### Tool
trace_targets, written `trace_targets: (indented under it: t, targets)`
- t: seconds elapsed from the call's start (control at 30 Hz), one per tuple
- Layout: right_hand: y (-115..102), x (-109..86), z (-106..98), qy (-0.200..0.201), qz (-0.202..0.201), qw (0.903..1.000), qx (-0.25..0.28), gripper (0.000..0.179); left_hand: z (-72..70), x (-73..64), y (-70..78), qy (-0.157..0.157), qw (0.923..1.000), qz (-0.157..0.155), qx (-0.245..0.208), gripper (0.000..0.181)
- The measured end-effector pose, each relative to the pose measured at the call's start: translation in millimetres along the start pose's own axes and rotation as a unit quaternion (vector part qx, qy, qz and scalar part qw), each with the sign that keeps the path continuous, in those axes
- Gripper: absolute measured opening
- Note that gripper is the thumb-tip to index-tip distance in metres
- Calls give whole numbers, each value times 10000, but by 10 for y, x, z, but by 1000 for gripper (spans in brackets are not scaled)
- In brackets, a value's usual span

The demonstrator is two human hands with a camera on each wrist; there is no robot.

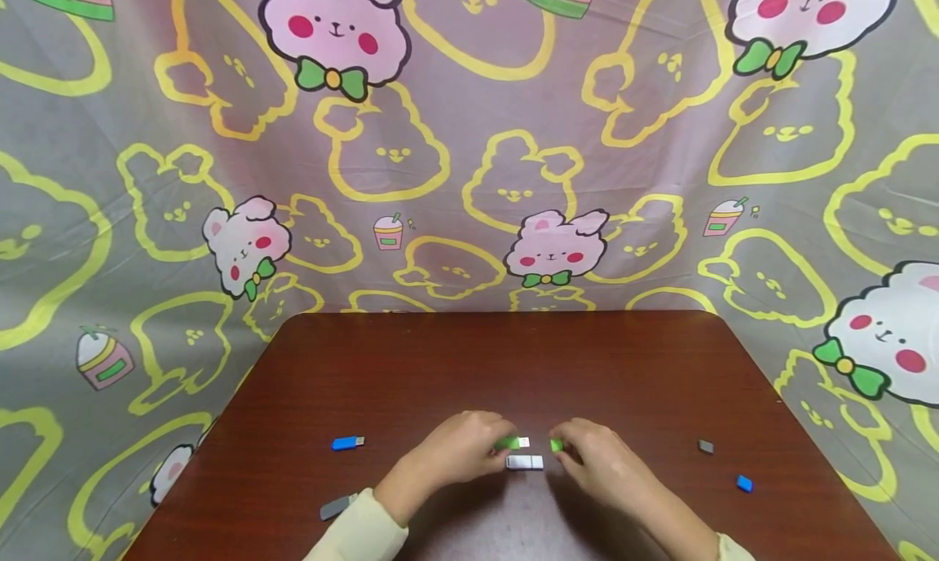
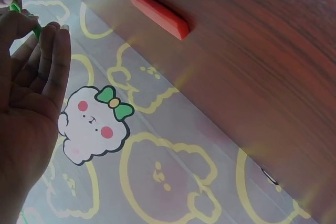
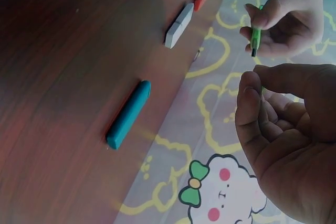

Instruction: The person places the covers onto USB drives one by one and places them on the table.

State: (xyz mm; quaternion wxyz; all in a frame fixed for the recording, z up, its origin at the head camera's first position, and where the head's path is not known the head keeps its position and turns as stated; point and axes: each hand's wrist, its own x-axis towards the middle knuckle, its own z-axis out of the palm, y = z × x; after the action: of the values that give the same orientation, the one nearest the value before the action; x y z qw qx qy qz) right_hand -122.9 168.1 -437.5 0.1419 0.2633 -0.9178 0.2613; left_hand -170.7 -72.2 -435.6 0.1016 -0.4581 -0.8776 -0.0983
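My left hand (image 1: 464, 447) pinches a green USB stick (image 1: 509, 443), whose metal plug points right toward the other hand. In the right wrist view the same green stick (image 3: 256, 36) sits between thumb and fingers. Opposite it, my right hand (image 1: 603, 463) pinches a small green cap (image 1: 557, 445); a short gap separates cap and plug. That cap is mostly hidden by the fingers in the right wrist view. Just below the hands, a silver-white USB stick (image 1: 524, 462) with its cap on lies on the table.
On the brown table (image 1: 455, 365), a blue USB stick (image 1: 348, 443) and a grey one (image 1: 337, 507) lie left. A grey cap (image 1: 706, 446) and blue cap (image 1: 744, 483) lie right. A red stick (image 2: 159, 14) and teal stick (image 3: 128, 115) show in the wrist views.
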Motion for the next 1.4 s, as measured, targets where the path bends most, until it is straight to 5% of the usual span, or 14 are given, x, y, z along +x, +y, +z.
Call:
trace_targets:
  t: [0.47, 1.4]
  targets:
    - [-97, 46, 102, -131, 192, 9996, 177, 16, 5, 57, 35, -56, 10000, 26, -77, 13]
    - [-69, 64, 144, 32, -175, 9998, 31, 15, -6, 70, 80, 190, 9994, 295, -67, 15]
